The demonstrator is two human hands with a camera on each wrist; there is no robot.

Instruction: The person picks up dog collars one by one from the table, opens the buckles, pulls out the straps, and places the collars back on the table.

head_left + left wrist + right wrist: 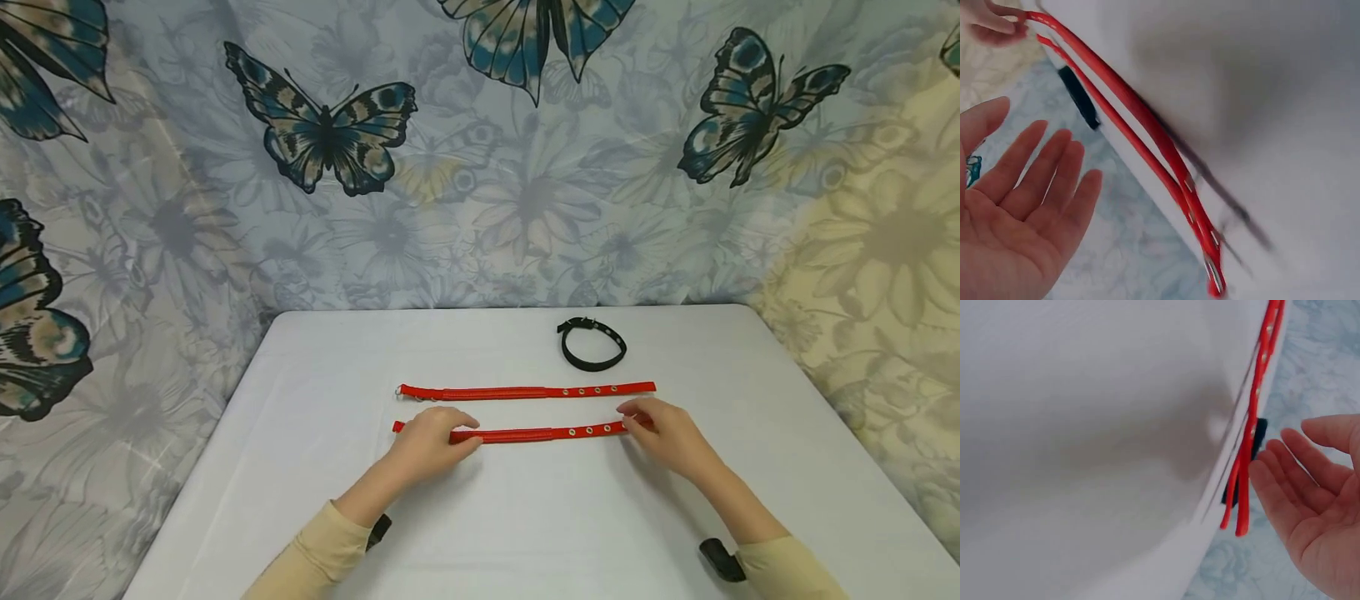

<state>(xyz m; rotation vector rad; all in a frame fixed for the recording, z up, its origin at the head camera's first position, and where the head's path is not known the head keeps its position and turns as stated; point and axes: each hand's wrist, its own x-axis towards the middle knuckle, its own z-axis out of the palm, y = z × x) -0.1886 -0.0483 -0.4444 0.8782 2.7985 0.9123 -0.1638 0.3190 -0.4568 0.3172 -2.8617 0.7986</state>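
Observation:
Two red collars with metal eyelets lie roughly parallel in the head view, the near collar [517, 436] closer to me than the far collar [495, 393]. Over the near collar's left part is my left hand [431, 442], hiding some of it. In the left wrist view this left hand [1035, 225] has its fingers spread and apart from the strap. My right hand [667, 437] is at the near collar's eyelet end. The right wrist view shows the right hand [1316, 500] with relaxed fingers, thumb apart, fingertips beside the strap; contact cannot be told.
A black collar [590, 366], fastened into a loop, lies behind the red ones, right of centre. All rest on a white-covered table [525, 517]. Butterfly-printed cloth [525, 225] hangs behind the table's back edge and along its sides.

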